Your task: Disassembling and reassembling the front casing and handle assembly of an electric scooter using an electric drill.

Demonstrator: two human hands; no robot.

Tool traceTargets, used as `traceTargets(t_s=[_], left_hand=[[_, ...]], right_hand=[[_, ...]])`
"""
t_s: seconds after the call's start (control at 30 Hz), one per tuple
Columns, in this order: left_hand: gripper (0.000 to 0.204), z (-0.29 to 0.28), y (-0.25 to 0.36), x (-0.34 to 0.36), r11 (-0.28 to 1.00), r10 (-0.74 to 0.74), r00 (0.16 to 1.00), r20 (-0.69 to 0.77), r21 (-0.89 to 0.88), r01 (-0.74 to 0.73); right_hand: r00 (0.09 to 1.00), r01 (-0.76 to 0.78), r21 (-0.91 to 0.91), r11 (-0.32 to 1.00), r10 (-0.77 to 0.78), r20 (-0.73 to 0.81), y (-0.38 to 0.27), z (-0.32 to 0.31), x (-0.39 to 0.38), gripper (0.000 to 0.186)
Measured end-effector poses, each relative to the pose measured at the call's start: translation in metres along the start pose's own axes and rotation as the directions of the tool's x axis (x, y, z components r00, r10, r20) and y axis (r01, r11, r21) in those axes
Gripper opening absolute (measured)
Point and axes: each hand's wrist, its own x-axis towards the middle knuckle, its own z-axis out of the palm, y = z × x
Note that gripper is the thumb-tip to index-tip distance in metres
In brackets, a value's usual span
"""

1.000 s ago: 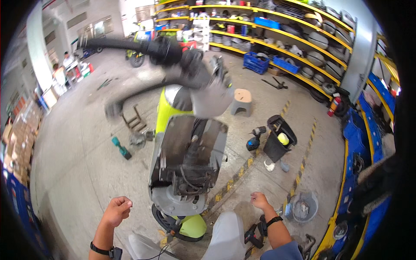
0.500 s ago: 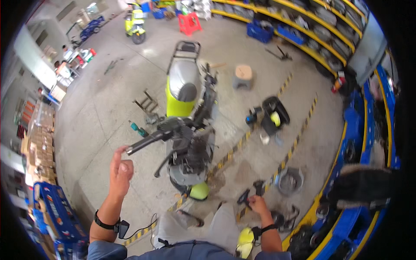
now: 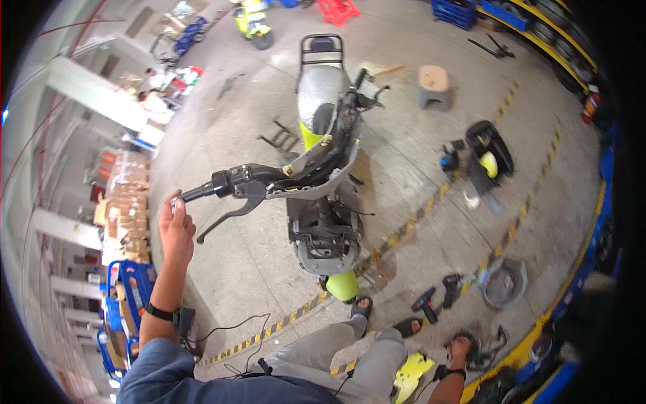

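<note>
A stripped electric scooter (image 3: pixel 323 222) with a grey seat and yellow-green body stands in front of me. Its handlebar (image 3: pixel 269 185) swings out to the left, with a black grip (image 3: pixel 192 195) and a brake lever (image 3: pixel 225 219). My left hand (image 3: pixel 176 225) is raised at the outer end of that grip, fingertips touching it, fingers loosely apart. My right hand (image 3: pixel 459 350) hangs low at the right, against a dark round part (image 3: pixel 471 340) on the floor; its grip is hidden. My sandalled feet (image 3: pixel 383 320) stand by the yellow-green front fender (image 3: pixel 343 286).
Power drills (image 3: pixel 437 293) and a round metal pan (image 3: pixel 505 283) lie on the floor to the right. A black tool bag (image 3: pixel 488 155) and a small stool (image 3: pixel 434 84) stand farther back. Yellow-black floor tape (image 3: pixel 282 326) crosses under the scooter. Blue crates (image 3: pixel 124 296) sit at the left.
The view has tilted down and the handlebar has swung left. My left hand rose to the grip's end. My right hand dropped toward the floor at the right.
</note>
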Motion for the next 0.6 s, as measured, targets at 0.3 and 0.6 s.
traceTargets(t_s=[0.3,0.6], left_hand=[[0.018,-0.004,-0.005,-0.005,0.957,0.261,0.95,-0.174,0.175,-0.231],[0.022,0.025,-0.001,-0.063,0.853,0.513,0.827,-0.229,0.245,-0.461]], right_hand=[[0.997,0.038,-0.207,0.978,-0.023,0.076,0.033,0.139,0.185,0.046],[0.811,0.579,-0.322,0.749,-0.571,0.13,0.046,0.237,0.296,0.096]])
